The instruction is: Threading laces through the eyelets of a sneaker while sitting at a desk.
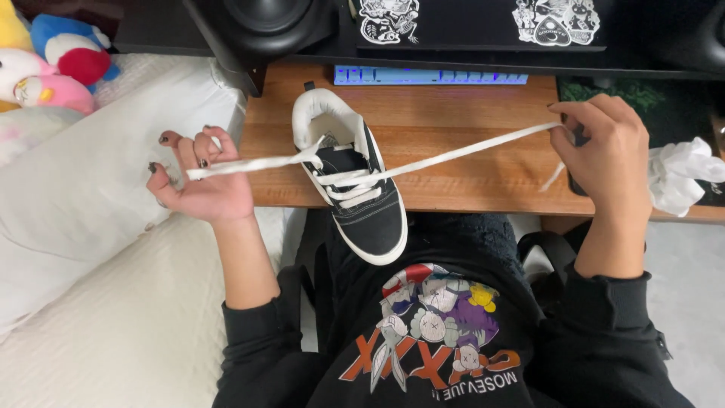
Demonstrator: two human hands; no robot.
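Between both hands, laced sneaker

A shoe sits on the near edge of the desk, bed at left, crumpled paper at right, speaker behind.

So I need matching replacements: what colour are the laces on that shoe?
White, flat laces on a black shoe with white sole, clearest in the head view.
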